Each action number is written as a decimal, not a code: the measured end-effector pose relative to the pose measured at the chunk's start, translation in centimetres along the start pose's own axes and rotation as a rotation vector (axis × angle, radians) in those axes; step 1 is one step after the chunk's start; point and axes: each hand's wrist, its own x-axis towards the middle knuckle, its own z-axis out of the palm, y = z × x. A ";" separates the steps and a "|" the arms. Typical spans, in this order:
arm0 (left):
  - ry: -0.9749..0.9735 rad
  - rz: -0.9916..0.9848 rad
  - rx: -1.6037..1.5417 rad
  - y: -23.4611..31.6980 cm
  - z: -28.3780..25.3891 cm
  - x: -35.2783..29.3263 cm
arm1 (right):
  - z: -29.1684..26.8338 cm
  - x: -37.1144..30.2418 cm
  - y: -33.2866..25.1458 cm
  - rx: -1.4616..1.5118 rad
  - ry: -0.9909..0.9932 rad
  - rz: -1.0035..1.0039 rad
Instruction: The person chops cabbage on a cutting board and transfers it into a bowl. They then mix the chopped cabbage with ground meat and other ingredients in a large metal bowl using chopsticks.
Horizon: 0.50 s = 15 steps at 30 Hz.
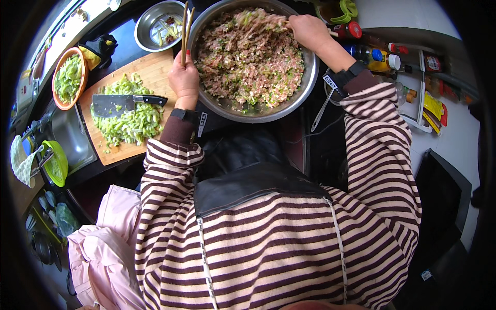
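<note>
A wide steel mixing bowl (258,118) holds minced meat (253,67) mixed with chopped green bits. My right hand (311,35) is closed at the bowl's far right rim around what look like wooden chopsticks, whose tips go into the meat. At the left rim, my left hand (184,80) grips a pair of wooden chopsticks (184,36) that point upward. Left of that hand lies a wooden cutting board (152,67) with chopped pale-green vegetable (129,126) on it. A black-handled cleaver (116,105) rests on the vegetable.
A small steel bowl (143,37) with pale strips and dark bits stands behind the board. More chopped greens fill an orange basket (84,77) at the left, near a sink (72,134). A ladle-like handle (320,114) lies right of the mixing bowl; several bottles (382,61) stand beyond.
</note>
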 end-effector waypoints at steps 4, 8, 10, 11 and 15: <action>0.002 -0.015 0.019 -0.2 0.1 -0.1 | 2.4 -4.2 -1.0 0.055 -0.251 0.170; 0.009 -0.063 0.060 -0.1 0.3 -0.2 | 1.6 -10.9 -6.5 0.171 -0.524 0.209; 0.008 -0.096 0.025 0.0 0.3 -0.3 | 0.2 -12.1 -9.6 0.327 -0.497 0.028; 0.005 -0.092 0.021 0.0 0.3 -0.2 | 0.0 -11.2 -10.9 0.314 -0.514 -0.061; 0.001 -0.052 -0.002 -0.3 0.3 -0.1 | -0.7 -5.4 -13.0 0.295 -0.495 -0.106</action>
